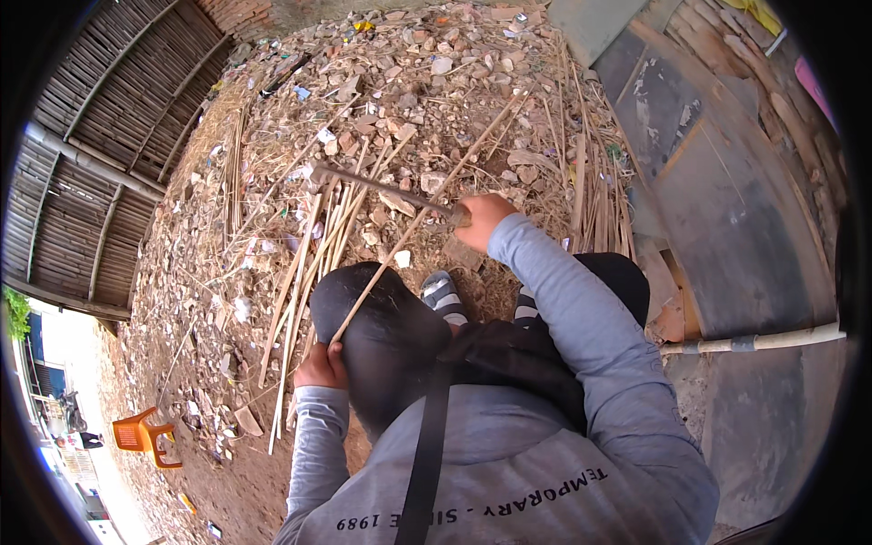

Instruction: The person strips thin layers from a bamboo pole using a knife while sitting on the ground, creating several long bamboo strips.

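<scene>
1. The left hand (320,366) pinches the near end of a long thin strip (386,265), which slants forward past the knee.
2. The right hand (482,223) is wrapped round the handle of a dark tool (386,189), crossing the strip; contact unclear.
3. Loose strips (309,272) lie leftward on rubble (400,68).

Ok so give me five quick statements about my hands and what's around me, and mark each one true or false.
1. Your left hand holds a strip. True.
2. The tool is in your left hand too. False: your right hand grips it.
3. More strips lie on the ground. True.
4. The chair is blue. False: it is orange.
5. Your feet are bare. False: you wear sandals.
</scene>
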{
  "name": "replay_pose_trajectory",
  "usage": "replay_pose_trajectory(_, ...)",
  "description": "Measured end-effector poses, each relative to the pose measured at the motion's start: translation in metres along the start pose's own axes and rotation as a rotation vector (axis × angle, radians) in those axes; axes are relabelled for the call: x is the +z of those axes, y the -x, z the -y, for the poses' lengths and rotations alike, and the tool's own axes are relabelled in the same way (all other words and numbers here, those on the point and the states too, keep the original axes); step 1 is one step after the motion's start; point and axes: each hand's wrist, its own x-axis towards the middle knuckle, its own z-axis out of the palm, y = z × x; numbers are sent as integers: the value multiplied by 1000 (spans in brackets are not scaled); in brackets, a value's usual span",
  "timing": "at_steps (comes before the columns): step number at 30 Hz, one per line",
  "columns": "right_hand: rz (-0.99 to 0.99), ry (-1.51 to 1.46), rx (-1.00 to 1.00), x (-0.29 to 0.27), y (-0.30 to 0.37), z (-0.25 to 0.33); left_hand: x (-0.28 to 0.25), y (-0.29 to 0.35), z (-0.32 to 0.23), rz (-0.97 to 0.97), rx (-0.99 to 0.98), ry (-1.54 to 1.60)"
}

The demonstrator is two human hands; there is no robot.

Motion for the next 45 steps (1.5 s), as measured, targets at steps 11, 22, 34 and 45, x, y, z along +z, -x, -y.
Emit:
replay_pose_trajectory(11,86,69,30,16,-12,-13,-13,-2,-10,29,-23,-51)
replay_pose_trajectory(22,49,8,48,1,-5,-11,-10,-5,-8,24,-4,-9)
replay_pose_trajectory(34,68,89,-12,6,-5,-6,-14,-3,-10,6,-7,-33)
replay_pose_trajectory(45,11,38,67,-8,-4,-12,-6,-3,-5,-5,5,4)
